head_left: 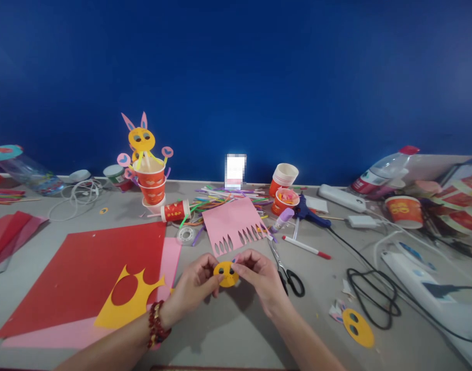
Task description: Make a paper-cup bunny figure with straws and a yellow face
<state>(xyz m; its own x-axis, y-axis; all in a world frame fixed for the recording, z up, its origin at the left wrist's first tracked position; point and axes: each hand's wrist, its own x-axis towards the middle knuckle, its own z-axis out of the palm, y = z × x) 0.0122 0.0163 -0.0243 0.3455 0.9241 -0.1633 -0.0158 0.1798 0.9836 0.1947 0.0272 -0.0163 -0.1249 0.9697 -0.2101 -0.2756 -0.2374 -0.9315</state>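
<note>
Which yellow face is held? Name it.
The yellow face between the left hand and right hand; no hand touches the others, including the second face, lower right, and the rabbit's face.

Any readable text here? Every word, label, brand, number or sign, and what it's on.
No words, brands or numbers are legible.
Bottle label: white marks on red, too blurred.
Cup at right: gold marks, too blurred.
Red cup on its side: gold marks, too small.
Bright screen: too pixelated.
Pink discs: heart shapes only.
Yellow face between left hand and right hand: no lettering visible.
</note>
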